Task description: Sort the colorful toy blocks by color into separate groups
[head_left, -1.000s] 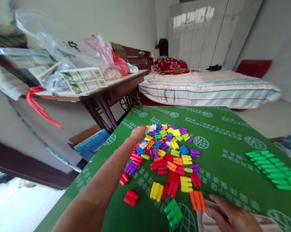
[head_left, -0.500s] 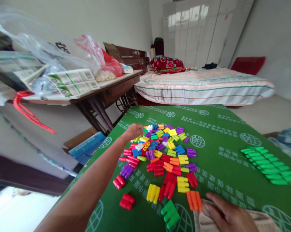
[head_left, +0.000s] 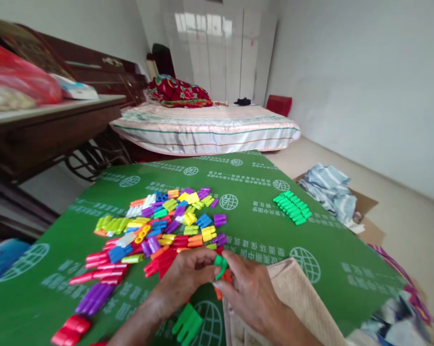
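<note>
My left hand (head_left: 186, 273) and my right hand (head_left: 251, 288) meet over the near middle of the green board. Between their fingertips is a small green plastic building block (head_left: 220, 263), gripped from both sides. An orange block (head_left: 219, 292) shows just below it, partly hidden by my right fingers. Another green block (head_left: 188, 324) lies near the front edge of the view. Beyond my left hand spreads a mixed pile of blocks, among them a purple block (head_left: 95, 298), a blue block (head_left: 119, 253) and a yellow block (head_left: 209, 233).
A joined row of green blocks (head_left: 292, 207) lies at the board's right. Beige cloth (head_left: 303, 307) sits under my right forearm. Past the green board (head_left: 260, 226) are a bed (head_left: 210, 129), a sewing-machine table (head_left: 51, 125) at left and crumpled clothes (head_left: 325, 190) on the floor at right.
My left hand has come back from the far part of the pile to my right hand, bringing a green block. My right hand has left the cloth. The view has turned right.
</note>
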The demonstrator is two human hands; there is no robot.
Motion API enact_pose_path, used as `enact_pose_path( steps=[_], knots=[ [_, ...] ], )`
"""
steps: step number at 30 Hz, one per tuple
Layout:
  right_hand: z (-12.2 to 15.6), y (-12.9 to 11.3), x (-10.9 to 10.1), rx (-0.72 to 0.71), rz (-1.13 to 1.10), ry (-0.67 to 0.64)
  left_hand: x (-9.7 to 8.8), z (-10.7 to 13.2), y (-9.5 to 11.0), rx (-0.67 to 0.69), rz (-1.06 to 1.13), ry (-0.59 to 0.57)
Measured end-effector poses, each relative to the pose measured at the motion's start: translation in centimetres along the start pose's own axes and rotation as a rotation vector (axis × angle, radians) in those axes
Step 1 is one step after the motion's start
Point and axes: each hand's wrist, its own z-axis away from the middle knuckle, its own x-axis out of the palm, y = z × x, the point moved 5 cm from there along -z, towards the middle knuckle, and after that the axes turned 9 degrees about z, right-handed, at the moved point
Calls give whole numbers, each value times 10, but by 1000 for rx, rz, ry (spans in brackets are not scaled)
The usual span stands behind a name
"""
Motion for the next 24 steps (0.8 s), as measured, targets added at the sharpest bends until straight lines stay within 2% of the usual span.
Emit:
enact_pose_path(
  steps=[2, 8, 11, 13, 15, 18, 21, 24],
  knots=[
    [5, 4, 0, 1, -11, 22, 10, -3, -7, -7, 46, -6],
    [17, 11, -5, 3, -23, 124, 19, -7, -16, -30, 55, 68],
    [20, 15, -5, 25, -39, 126, 28, -6, -13, -41, 86, 88],
    [20, 26, -8, 65, -54, 93, 31, -4, -11, -34, 107, 155],
    [17, 49, -15, 172, -46, 16, 29, 0, -8, -10, 103, 256],
    [13, 105, -34, 457, 85, -94, 20, 7, -7, 32, 15, 356],
    [10, 160, -58, 675, 318, -149, 10, 16, -13, 55, -49, 363],
    [7, 196, -74, 781, 459, -210, 4, 27, -23, 9, -40, 369]
  ],
)
